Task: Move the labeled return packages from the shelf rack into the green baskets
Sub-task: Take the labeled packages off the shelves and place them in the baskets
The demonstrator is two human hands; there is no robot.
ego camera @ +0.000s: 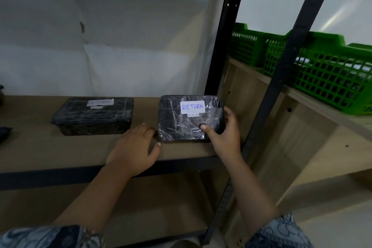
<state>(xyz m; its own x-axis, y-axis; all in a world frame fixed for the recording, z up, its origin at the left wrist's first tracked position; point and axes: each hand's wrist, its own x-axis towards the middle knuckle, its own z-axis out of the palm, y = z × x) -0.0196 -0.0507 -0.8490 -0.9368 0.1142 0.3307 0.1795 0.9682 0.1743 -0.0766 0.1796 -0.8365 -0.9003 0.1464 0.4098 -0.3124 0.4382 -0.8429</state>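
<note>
Three green plastic lattice baskets point(330, 78) stand in a row at 2 o'clock on top of a pale wooden cabinet point(302, 127). Something dim shows through the mesh of the nearest one, but what it is cannot be told.

At the centre, a black plastic-wrapped rectangular package point(175, 121) with a white "RETURN" label point(192, 106) is tipped up on its near edge on the brown shelf board point(50, 147). The right hand point(225, 133) grips its right end, thumb point(205, 128) pressed on the shiny front and fingers curled behind. The left hand point(134, 147) lies relaxed and unclenched on the board at 7 o'clock of the package, fingertips at its lower left corner; whether they touch it cannot be told.

A second black wrapped package point(92, 119), also with a white label, lies flat on the same board at 9 o'clock, well apart from the first.

Two black metal rack uprights point(289, 70) stand between the held package and the baskets, the nearer one crossing in front of the baskets. A lower brown shelf sits at 6 o'clock. A creased white wall point(120, 36) closes the back of the rack. Blue patterned sleeves point(281, 231) show at the bottom edge.
</note>
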